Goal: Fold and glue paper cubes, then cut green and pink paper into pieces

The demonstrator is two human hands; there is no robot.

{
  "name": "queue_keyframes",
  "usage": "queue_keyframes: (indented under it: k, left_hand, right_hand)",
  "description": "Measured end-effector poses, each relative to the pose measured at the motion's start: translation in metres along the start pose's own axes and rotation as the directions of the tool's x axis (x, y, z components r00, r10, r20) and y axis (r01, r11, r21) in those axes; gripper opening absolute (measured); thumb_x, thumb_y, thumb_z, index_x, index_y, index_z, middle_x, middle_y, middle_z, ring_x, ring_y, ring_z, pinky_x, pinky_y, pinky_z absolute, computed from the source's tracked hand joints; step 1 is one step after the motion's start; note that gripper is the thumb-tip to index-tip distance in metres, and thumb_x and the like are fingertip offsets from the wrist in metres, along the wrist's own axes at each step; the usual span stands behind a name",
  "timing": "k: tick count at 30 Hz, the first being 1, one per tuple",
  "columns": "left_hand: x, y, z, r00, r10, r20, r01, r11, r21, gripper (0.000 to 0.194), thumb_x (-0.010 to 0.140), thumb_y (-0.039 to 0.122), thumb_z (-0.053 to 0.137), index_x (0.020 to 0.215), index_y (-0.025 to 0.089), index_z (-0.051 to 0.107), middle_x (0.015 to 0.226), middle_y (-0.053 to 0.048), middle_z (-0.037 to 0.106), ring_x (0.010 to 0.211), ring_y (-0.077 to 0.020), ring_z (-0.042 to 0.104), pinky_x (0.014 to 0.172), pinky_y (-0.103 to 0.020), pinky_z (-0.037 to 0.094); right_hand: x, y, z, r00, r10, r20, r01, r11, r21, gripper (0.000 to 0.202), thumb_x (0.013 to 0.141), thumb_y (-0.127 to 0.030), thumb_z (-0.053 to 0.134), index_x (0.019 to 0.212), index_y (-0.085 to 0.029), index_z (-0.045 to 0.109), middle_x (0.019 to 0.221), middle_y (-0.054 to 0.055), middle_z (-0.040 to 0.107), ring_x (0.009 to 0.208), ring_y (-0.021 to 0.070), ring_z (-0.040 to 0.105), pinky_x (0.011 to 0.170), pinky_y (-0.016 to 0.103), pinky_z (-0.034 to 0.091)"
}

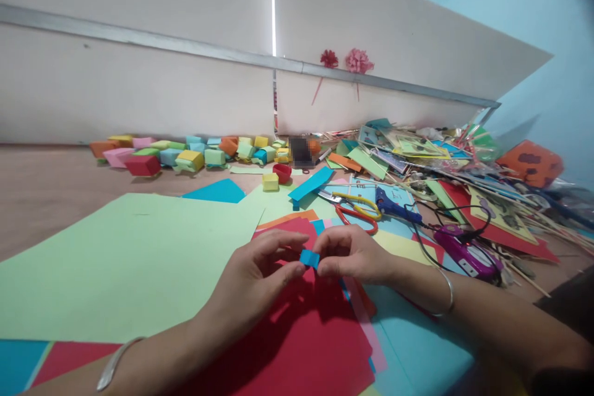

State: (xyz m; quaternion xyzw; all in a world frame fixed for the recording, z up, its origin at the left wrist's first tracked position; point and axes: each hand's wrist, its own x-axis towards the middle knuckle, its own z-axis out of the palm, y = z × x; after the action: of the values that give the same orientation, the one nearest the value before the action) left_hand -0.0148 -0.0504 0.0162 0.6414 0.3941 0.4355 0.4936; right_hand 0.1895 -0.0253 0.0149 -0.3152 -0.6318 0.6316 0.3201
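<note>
A small folded piece of blue paper [309, 258] is held up between my two hands, over a stack of red paper [297, 334]. My left hand [264, 269] pinches its left end with thumb and fingers. At its right end, my right hand [350, 252] grips it between thumb and forefinger. Just beyond my hands lie a blue paper strip [310, 184] and a tiny blue paper piece [296, 205]. A small yellow paper box [270, 182] and a red paper ring [282, 172] stand near them.
Scissors [357, 210] with red and yellow handles lie beside a blue glue gun [398, 205] and a purple power strip [468, 252]. Green paper [139, 266] covers the left. Several small paper boxes [143, 165] line the white panel [139, 86]. Scraps and sticks crowd the right.
</note>
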Motion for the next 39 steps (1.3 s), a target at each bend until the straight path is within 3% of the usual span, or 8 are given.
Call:
queue_keyframes:
  k: [6, 13, 23, 27, 30, 32, 35, 39]
  left_hand:
    - [0.004, 0.001, -0.002, 0.994, 0.088, -0.068, -0.070, 0.968, 0.242, 0.012, 0.073, 0.030, 0.066, 0.078, 0.022, 0.073, 0.078, -0.003, 0.066, 0.067, -0.0154, 0.063, 0.059, -0.026, 0.055]
    - [0.001, -0.002, -0.002, 0.999, -0.038, -0.020, 0.041, 0.981, 0.188, 0.020, 0.078, 0.037, 0.065, 0.085, 0.020, 0.072, 0.089, -0.007, 0.073, 0.076, -0.0202, 0.068, 0.064, -0.031, 0.058]
    - [0.003, 0.000, 0.000, 0.997, -0.073, 0.029, 0.069, 0.990, 0.125, 0.023, 0.073, 0.032, 0.069, 0.091, 0.022, 0.077, 0.093, -0.006, 0.079, 0.084, -0.0233, 0.072, 0.078, -0.036, 0.058]
    - [0.002, -0.005, -0.001, 0.990, -0.143, 0.015, 0.143, 0.990, 0.012, 0.028, 0.069, 0.032, 0.071, 0.094, 0.019, 0.070, 0.087, -0.007, 0.077, 0.078, -0.0235, 0.073, 0.071, -0.035, 0.059]
    - [0.004, -0.007, -0.002, 0.984, -0.177, 0.025, 0.175, 0.983, 0.057, 0.019, 0.071, 0.033, 0.069, 0.082, 0.019, 0.065, 0.077, -0.004, 0.074, 0.070, -0.0217, 0.071, 0.065, -0.033, 0.057]
    - [0.006, -0.006, -0.004, 0.977, -0.209, 0.043, 0.199, 0.965, 0.172, 0.014, 0.072, 0.032, 0.066, 0.077, 0.020, 0.064, 0.074, -0.003, 0.073, 0.070, -0.0216, 0.071, 0.066, -0.033, 0.056]
    - [0.008, -0.006, -0.005, 0.977, -0.191, 0.097, 0.136, 0.901, 0.411, 0.007, 0.073, 0.025, 0.061, 0.072, 0.021, 0.068, 0.071, -0.002, 0.074, 0.069, -0.0195, 0.069, 0.066, -0.029, 0.051]
    - [0.008, -0.009, -0.006, 0.985, -0.058, 0.162, -0.043, 0.829, 0.557, 0.012, 0.073, 0.021, 0.059, 0.071, 0.023, 0.071, 0.072, -0.002, 0.074, 0.068, -0.0174, 0.065, 0.065, -0.027, 0.047]
  right_hand:
    - [0.001, -0.001, -0.003, 0.996, 0.023, -0.084, -0.027, 0.999, -0.043, 0.051, 0.076, -0.065, 0.070, 0.080, -0.015, 0.063, 0.064, -0.001, 0.064, 0.049, 0.0050, 0.048, 0.047, 0.020, 0.035]
    - [-0.002, -0.005, 0.006, 0.982, 0.133, -0.133, -0.144, 0.987, -0.071, 0.032, 0.073, -0.043, 0.078, 0.074, -0.016, 0.060, 0.058, -0.006, 0.059, 0.049, 0.0050, 0.050, 0.046, 0.018, 0.036]
    - [-0.002, 0.001, 0.007, 0.939, 0.334, -0.075, -0.315, 0.929, 0.192, 0.028, 0.070, -0.036, 0.077, 0.070, -0.015, 0.059, 0.054, -0.003, 0.063, 0.038, 0.0030, 0.047, 0.039, 0.015, 0.031]
    - [-0.001, -0.001, 0.007, 0.928, 0.359, -0.100, -0.338, 0.924, 0.180, 0.023, 0.073, -0.030, 0.073, 0.068, -0.016, 0.056, 0.053, -0.003, 0.062, 0.037, 0.0033, 0.045, 0.039, 0.016, 0.027]
    - [-0.001, -0.004, 0.008, 0.918, 0.368, -0.149, -0.370, 0.929, 0.019, 0.018, 0.083, -0.025, 0.062, 0.069, -0.017, 0.055, 0.052, -0.005, 0.058, 0.038, 0.0047, 0.042, 0.042, 0.018, 0.028]
    - [-0.001, -0.005, 0.008, 0.938, 0.271, -0.218, -0.326, 0.905, -0.274, 0.018, 0.085, -0.020, 0.059, 0.068, -0.017, 0.055, 0.054, -0.005, 0.056, 0.045, 0.0061, 0.044, 0.047, 0.019, 0.029]
    - [-0.003, -0.006, 0.009, 0.984, 0.058, -0.169, -0.166, 0.645, -0.746, 0.016, 0.084, -0.018, 0.064, 0.069, -0.016, 0.058, 0.063, -0.002, 0.058, 0.059, 0.0090, 0.047, 0.055, 0.022, 0.029]
    - [-0.005, -0.004, 0.011, 0.992, 0.075, -0.098, -0.120, 0.394, -0.911, 0.018, 0.089, -0.028, 0.063, 0.075, -0.016, 0.061, 0.072, 0.001, 0.062, 0.064, 0.0115, 0.046, 0.057, 0.025, 0.024]
